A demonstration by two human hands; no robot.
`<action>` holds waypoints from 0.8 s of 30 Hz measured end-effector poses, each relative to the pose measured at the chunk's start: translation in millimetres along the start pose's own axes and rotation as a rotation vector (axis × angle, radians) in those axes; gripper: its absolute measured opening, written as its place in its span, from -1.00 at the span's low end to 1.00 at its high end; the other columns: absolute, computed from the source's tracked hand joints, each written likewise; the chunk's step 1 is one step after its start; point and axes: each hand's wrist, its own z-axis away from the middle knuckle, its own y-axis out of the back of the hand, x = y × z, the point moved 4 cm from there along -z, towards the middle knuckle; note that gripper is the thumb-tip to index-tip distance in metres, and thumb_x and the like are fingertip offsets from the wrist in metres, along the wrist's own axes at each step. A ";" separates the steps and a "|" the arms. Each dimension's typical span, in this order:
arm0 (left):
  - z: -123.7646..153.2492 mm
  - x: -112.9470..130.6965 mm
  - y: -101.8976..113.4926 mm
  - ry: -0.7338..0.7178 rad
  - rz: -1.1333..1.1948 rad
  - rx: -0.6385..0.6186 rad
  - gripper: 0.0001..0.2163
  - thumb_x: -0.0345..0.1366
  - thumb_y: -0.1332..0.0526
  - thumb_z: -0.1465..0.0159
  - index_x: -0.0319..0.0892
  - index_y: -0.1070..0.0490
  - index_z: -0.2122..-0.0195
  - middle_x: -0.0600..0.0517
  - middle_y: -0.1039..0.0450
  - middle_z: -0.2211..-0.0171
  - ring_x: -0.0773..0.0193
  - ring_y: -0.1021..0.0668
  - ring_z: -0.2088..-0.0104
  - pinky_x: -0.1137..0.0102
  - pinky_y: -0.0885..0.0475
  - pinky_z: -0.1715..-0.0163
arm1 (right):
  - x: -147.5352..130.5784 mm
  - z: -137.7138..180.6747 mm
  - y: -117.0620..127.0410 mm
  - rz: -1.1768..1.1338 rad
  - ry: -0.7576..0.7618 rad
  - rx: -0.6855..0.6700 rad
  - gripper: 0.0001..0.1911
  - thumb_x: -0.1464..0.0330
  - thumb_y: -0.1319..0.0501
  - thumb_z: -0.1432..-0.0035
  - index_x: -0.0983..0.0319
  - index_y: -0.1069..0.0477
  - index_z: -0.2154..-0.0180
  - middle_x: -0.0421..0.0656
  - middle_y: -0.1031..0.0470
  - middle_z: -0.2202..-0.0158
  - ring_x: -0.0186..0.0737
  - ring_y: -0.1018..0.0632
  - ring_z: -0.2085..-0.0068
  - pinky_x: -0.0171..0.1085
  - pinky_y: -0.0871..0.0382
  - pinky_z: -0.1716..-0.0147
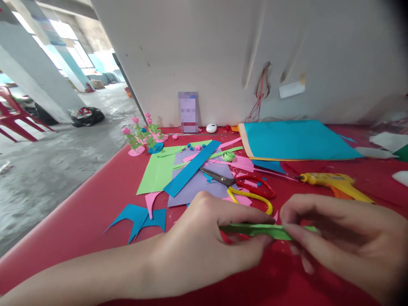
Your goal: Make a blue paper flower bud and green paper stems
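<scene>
Both hands hold one narrow green paper strip low over the red table. My left hand pinches its left end between thumb and fingers. My right hand pinches its right end, fingertips close to the left hand's. Just beyond the hands lie scissors with red and yellow handles, blades pointing left.
A yellow glue gun lies right of the scissors. Green, purple, blue and pink paper pieces are scattered mid-table. A stack of blue sheets sits at the back right. Small paper flowers stand at the back left, near the table edge.
</scene>
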 end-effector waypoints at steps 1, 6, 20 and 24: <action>-0.7 -0.8 0.6 0.021 0.023 0.007 -0.82 -0.39 -0.10 -0.19 -0.20 -0.49 0.29 0.08 -0.48 0.47 0.43 -0.44 0.54 0.60 -0.35 0.55 | 0.7 -0.7 0.0 -0.033 -0.067 -0.021 -0.85 0.23 -0.17 0.11 0.12 -0.38 0.61 -0.35 -0.31 0.78 -0.42 -0.35 0.75 -0.46 -0.21 0.79; -3.0 -3.1 1.1 0.088 0.078 0.000 -0.81 -0.37 -0.09 -0.22 -0.24 -0.50 0.34 0.09 -0.47 0.54 0.47 -0.45 0.60 0.64 -0.38 0.60 | 1.4 -4.5 -0.8 -0.139 -0.152 -0.155 -0.83 0.20 -0.21 0.07 0.14 -0.40 0.56 -0.34 -0.39 0.75 -0.45 -0.38 0.77 -0.50 -0.24 0.77; -1.9 -1.4 0.0 0.127 0.184 -0.031 -0.76 -0.47 -0.10 -0.17 -0.11 -0.55 0.31 0.13 -0.48 0.53 0.50 -0.43 0.58 0.67 -0.37 0.57 | 1.6 -2.4 -5.9 -0.044 0.043 -0.076 -0.84 0.24 -0.17 0.04 0.10 -0.39 0.59 -0.38 -0.34 0.79 -0.44 -0.39 0.77 -0.51 -0.28 0.78; -2.0 -2.5 -0.3 0.138 0.241 -0.031 -0.74 -0.48 -0.10 -0.17 -0.08 -0.54 0.28 0.11 -0.52 0.46 0.51 -0.44 0.56 0.66 -0.40 0.53 | 2.4 -2.1 -0.8 0.079 0.144 -0.049 -0.83 0.19 -0.15 -0.02 0.08 -0.41 0.51 -0.36 -0.36 0.79 -0.37 -0.41 0.73 -0.47 -0.31 0.78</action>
